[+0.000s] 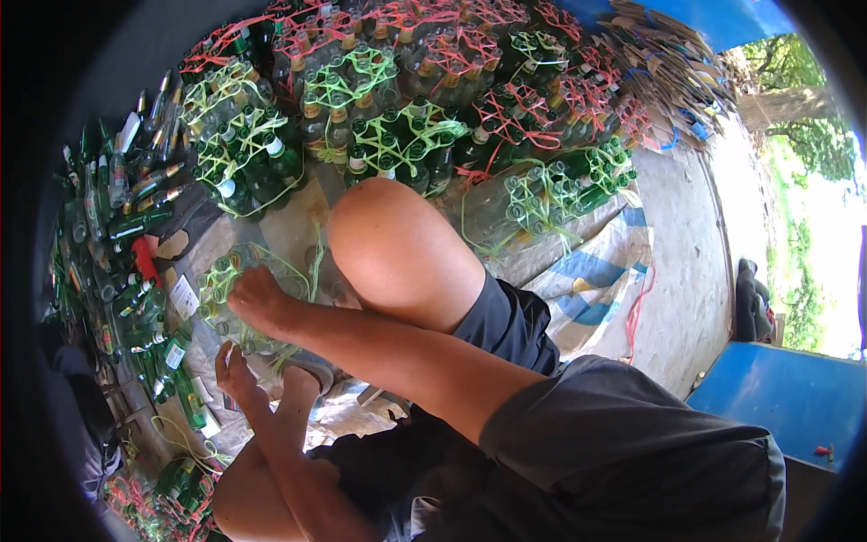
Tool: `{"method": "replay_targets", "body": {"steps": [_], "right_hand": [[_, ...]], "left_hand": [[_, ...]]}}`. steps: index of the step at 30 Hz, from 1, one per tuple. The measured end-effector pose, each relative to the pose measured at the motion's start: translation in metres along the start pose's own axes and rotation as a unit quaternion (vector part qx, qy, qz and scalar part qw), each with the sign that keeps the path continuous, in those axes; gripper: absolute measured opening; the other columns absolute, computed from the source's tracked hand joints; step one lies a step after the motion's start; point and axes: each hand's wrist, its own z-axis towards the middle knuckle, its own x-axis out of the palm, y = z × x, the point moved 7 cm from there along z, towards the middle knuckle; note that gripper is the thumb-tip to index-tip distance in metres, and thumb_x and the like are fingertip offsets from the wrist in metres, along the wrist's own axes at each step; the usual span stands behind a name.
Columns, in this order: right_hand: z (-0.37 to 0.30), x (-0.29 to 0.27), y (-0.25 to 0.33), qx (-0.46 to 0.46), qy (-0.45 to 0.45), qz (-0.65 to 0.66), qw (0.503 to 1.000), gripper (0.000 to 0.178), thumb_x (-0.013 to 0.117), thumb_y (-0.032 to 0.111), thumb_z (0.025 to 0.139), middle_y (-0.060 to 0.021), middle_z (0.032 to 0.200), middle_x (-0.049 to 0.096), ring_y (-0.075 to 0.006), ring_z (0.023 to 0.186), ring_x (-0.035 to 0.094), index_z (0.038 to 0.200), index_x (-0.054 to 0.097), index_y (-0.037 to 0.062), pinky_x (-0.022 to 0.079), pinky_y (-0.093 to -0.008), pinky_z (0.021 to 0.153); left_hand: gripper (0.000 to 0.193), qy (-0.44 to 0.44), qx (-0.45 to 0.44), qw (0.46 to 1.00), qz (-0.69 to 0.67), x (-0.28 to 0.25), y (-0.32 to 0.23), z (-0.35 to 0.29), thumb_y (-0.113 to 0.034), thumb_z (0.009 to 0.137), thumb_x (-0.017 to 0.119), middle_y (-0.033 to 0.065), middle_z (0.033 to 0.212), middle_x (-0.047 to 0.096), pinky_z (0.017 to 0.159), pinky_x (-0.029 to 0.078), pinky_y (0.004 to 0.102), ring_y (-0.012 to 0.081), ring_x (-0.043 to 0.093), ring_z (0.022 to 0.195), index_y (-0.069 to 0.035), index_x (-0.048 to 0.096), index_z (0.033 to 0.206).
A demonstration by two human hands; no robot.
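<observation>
A bundle of clear glass bottles, laced with light green plastic twine, stands on the ground before me at the left. My right hand reaches across and is closed at the top of this bundle; its fingers are curled under and what they grip is hidden. Just nearer to me, my left hand is beside the bundle's near side. Its thumb and fingers are bent toward each other, with a small pale spot between them too small to name.
Many bottle bundles tied with green twine and red twine stand along the far side. Loose green bottles are heaped at the left. A blue-and-white sheet lies right of my knee. Flattened cardboard is stacked at the far right.
</observation>
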Motion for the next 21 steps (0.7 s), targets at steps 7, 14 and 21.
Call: {"method": "replay_targets", "body": {"steps": [7,14,21], "right_hand": [[-0.038,-0.016,0.004,0.008,-0.073,-0.001,0.997,0.01,0.066,0.013,0.07,-0.0117,0.092,0.058,-0.028,0.099,0.051,0.077,0.066,0.0059,0.042,-0.0383,0.067],[-0.055,-0.026,0.001,0.031,-0.082,0.084,0.993,0.017,0.067,0.006,0.065,-0.0148,0.096,0.054,-0.0307,0.098,0.051,0.081,0.062,0.0006,0.047,-0.0376,0.069],[-0.067,-0.036,0.01,0.003,-0.097,0.092,0.991,0.014,0.063,0.006,0.067,-0.0186,0.095,0.053,-0.0322,0.097,0.052,0.078,0.06,-0.0023,0.049,-0.0392,0.072]], "left_hand": [[0.047,0.031,0.202,0.958,0.2,0.005,-0.031,0.003,-0.004,0.082,0.064,-0.0029,0.051,0.036,0.044,0.026,0.0304,0.0075,0.028,0.046,-0.002,0.061,0.129],[0.047,0.045,0.214,0.939,0.264,0.011,-0.041,-0.004,-0.003,0.081,0.063,-0.0014,0.049,0.035,0.043,0.025,0.033,0.0076,0.027,0.045,-0.003,0.063,0.128],[0.048,0.054,0.228,0.939,0.254,0.007,-0.044,0.0,-0.002,0.082,0.061,-0.0019,0.049,0.037,0.042,0.026,0.0311,0.007,0.028,0.045,-0.003,0.062,0.13]]}}
